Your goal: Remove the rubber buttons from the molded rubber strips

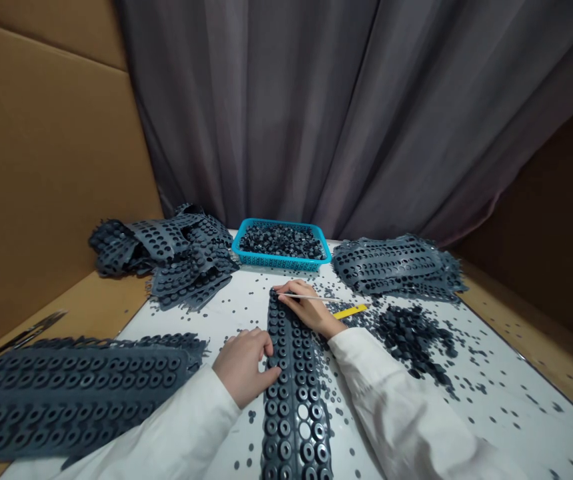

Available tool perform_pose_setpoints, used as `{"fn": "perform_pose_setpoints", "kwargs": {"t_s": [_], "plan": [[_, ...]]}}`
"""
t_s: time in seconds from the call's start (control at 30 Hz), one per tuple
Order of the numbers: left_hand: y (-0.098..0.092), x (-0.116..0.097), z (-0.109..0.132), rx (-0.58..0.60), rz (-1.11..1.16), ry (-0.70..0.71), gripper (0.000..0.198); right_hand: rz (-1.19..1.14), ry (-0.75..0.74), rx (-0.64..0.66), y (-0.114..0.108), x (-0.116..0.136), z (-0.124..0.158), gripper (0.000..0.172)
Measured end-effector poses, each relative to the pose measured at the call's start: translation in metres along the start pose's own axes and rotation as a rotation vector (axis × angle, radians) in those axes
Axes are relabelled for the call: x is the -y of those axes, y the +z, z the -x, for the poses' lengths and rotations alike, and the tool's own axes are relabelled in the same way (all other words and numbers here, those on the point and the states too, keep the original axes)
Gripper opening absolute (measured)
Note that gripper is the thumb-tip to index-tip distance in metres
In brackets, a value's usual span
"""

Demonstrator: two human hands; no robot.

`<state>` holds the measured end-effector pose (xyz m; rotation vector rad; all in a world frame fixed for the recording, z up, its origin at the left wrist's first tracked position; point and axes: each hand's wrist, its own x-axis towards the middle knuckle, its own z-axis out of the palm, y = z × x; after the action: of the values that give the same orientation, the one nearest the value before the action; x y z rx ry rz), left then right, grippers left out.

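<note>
A long black rubber strip (292, 380) with rows of moulded rings runs away from me down the middle of the white table. Some round holes in its lower part show white through them. My right hand (306, 308) is at the strip's far end, fingers closed around a thin pale stick (311, 296); the stick's left tip is near the far left rings. Beside the strip's left edge rests my left hand (246, 363), thumb and fingers apart, fingertips at the rings, gripping nothing that I can see.
A blue basket (282, 265) of small black parts stands at the back. Punched rubber sheets lie in a left heap (181, 247) and a right stack (396, 267). Another ringed sheet (76, 393) lies front left, near dark tweezers (26, 333). Right are a black pile (416, 340) and a yellow tool (350, 311).
</note>
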<state>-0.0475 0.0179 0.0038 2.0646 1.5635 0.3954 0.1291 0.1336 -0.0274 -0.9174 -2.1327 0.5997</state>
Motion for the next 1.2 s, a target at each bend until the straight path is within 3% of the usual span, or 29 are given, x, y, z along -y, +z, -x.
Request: {"fn": "perform_pose_setpoints", "kwargs": {"t_s": [0.47,0.93,1.2], "plan": [[-0.0018,-0.0031,0.0009,0.007,-0.035,0.0,0.014,0.033,0.058,-0.061,0.0022,-0.009,-0.0027,0.015],[-0.0006,-0.0003,0.0004,-0.001,-0.031,0.01,0.014,-0.131,0.114,0.038,-0.005,-0.0032,-0.002,0.021],[-0.0014,-0.0022,-0.0001,0.004,-0.035,0.01,0.013,-0.049,0.132,-0.103,-0.0022,-0.0112,-0.0043,0.023]]}}
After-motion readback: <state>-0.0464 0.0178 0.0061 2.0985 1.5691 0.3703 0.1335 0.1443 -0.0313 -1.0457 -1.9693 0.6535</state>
